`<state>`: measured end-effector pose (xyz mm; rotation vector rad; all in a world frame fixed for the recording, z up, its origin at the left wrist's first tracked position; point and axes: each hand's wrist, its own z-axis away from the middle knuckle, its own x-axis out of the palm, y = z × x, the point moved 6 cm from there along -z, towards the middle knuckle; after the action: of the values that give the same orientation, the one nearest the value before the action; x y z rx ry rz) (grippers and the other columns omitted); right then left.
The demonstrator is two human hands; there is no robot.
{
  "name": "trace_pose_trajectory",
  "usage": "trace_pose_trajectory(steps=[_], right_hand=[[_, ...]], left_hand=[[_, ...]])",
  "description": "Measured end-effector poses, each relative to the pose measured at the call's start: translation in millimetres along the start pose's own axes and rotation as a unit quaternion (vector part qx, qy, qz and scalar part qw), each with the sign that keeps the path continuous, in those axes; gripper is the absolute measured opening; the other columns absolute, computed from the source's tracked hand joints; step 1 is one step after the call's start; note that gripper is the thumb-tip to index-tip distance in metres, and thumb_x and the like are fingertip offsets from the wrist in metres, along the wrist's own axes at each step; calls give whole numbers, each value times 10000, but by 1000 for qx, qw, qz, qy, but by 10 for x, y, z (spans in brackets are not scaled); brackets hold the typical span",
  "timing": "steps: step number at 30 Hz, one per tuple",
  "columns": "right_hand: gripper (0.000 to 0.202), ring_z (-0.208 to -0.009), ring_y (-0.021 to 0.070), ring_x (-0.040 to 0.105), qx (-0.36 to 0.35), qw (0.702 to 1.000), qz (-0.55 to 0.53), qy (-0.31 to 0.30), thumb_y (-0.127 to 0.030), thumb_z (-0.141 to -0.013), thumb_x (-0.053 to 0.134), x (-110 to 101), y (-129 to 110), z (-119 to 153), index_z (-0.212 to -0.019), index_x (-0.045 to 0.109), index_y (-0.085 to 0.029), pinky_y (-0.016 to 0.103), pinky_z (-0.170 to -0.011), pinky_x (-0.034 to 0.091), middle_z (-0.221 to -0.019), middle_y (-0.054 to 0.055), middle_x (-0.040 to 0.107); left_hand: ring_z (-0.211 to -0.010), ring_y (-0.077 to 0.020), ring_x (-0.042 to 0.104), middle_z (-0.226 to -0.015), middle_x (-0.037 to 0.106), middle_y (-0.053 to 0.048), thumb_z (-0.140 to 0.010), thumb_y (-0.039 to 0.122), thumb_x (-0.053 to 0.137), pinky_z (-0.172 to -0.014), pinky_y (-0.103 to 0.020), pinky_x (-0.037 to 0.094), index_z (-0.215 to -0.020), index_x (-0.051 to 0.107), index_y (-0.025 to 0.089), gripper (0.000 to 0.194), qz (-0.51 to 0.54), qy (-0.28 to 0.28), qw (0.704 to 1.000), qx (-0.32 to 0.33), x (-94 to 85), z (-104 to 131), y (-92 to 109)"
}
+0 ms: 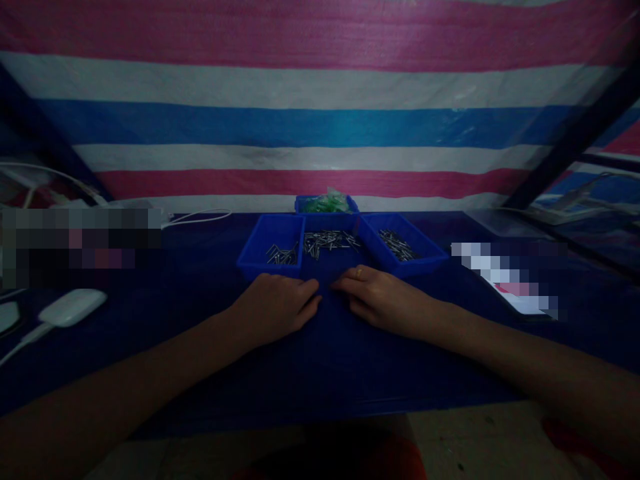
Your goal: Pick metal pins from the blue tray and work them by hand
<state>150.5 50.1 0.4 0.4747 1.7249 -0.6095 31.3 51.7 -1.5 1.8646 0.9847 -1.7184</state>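
Observation:
My left hand rests on the dark blue table just in front of the left blue bin, its index finger and thumb slightly apart. Opposite it lies my right hand, with a ring on one finger, near the right blue bin. A narrow gap separates the fingertips, and nothing shows in either hand. Thin shiny metal pieces, like pins or rivets, lie in the left bin. More metal pieces fill part of the right one. Between the bins is a loose pile of such pieces; their exact kind is too small to tell.
Behind the pile stands another blue bin with green, plastic-wrapped contents. A phone-like device, partly blurred out, lies at right. At left are a white adapter with its cable and a pixelated area. A striped sheet hangs behind the table.

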Motion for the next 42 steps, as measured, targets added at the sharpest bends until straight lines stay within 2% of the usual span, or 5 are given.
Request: trace_pose_trajectory(steps=[17, 21, 27, 34, 42], right_hand=[[358, -888, 196, 537, 28, 998, 24, -50, -124, -771, 470, 14, 9, 36, -1127, 504, -137, 330, -786, 455, -1004, 108, 502], [329, -841, 186, 542, 29, 998, 26, -40, -130, -770, 471, -10, -5, 28, -1095, 520, -142, 324, -756, 460, -971, 98, 509], [369, -875, 176, 528, -4, 1000, -11, -1, -99, -779, 457, -57, -72, 16, -1143, 489, -142, 321, -786, 451, -1001, 94, 507], [402, -959, 195, 513, 2, 1000, -5, -26, -72, -760, 470, -1, -31, 16, -1154, 490, -148, 334, -839, 435, -1045, 100, 520], [356, -909, 188, 520, 6, 999, 37, -29, -112, -770, 470, -23, -38, 28, -1122, 509, -148, 328, -800, 444, -993, 91, 539]], left_hand=[[-590, -184, 608, -685, 628, 0, -872, 329, 353, -459, -249, 326, -823, 510, 205, 206, -9, -5, 1000, 6, -1, 6, 12], [-592, -185, 607, -680, 627, -2, -875, 332, 348, -458, -248, 329, -826, 513, 205, 214, -10, -3, 1000, 2, 2, 5, -1], [-584, -172, 599, -698, 630, -2, -874, 327, 355, -459, -236, 333, -851, 517, 204, 205, -7, -4, 1000, 11, 8, 6, 1], [-598, -173, 601, -710, 630, 1, -873, 323, 356, -469, -238, 337, -842, 510, 200, 200, -8, -9, 1000, 12, -3, 5, 11], [-585, -157, 589, -701, 624, 5, -873, 323, 363, -467, -231, 331, -850, 511, 199, 194, -4, -11, 1000, 13, -7, 8, 7]])
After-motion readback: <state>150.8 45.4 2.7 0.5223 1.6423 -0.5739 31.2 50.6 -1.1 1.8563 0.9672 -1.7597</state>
